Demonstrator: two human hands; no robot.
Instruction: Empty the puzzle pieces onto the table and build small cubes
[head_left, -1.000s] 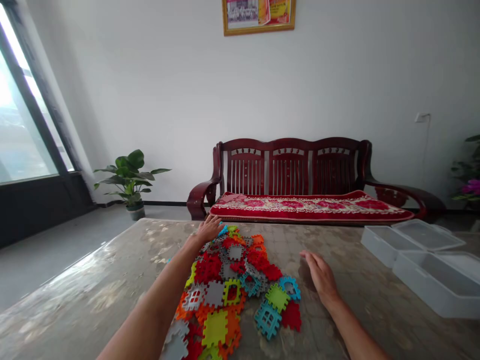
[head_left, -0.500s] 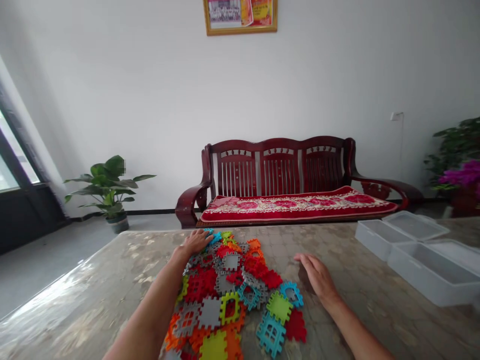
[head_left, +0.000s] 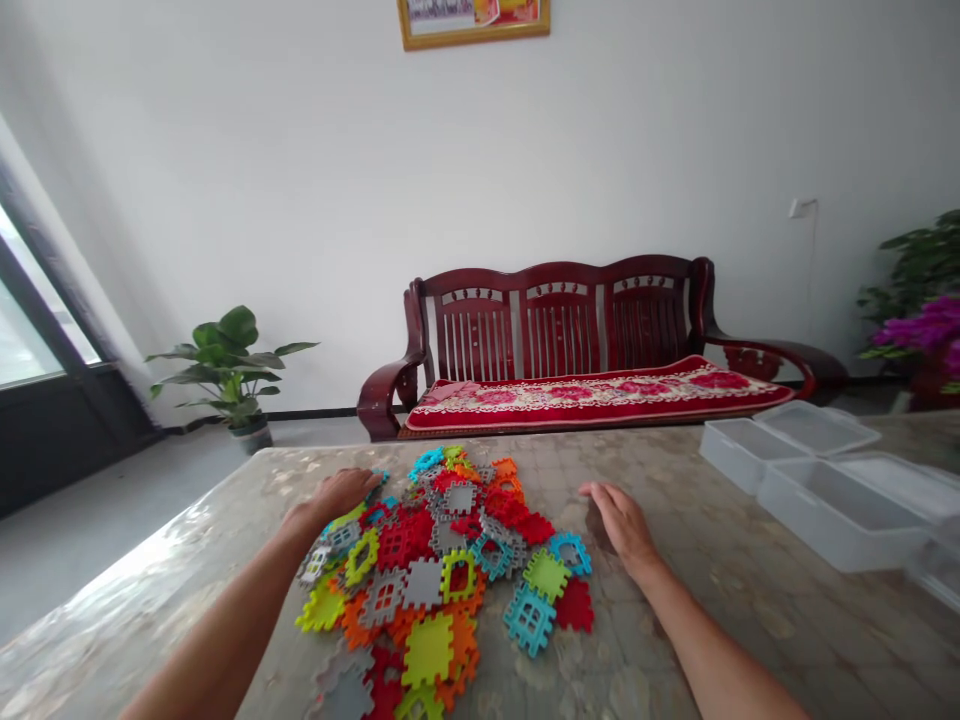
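A spread-out heap of flat plastic interlocking building tiles, among them a yellow-green tile (head_left: pixel 428 648), a grey tile (head_left: pixel 424 583) and a blue window tile (head_left: pixel 529 618), lies on the table. At the heap's far left edge is my left hand (head_left: pixel 345 494), palm down with its fingers stretched over the tiles; a bit of blue tile shows by its fingertips. To the right of the heap my right hand (head_left: pixel 621 522) rests on its edge on the tabletop, fingers extended, holding nothing. A blue ring-like tile (head_left: pixel 571 554) is the piece nearest to it.
Clear plastic boxes (head_left: pixel 840 520) with lids stand on the right of the patterned table (head_left: pixel 645 640). Beyond the table is a dark red wooden bench (head_left: pixel 562 320) with a red floral cover. A potted plant (head_left: pixel 236 370) is on the floor at left.
My left hand has moved left from the top of the heap, and tiles on the left side now lie more spread out. My right hand stays beside the heap. The camera view has shifted slightly.
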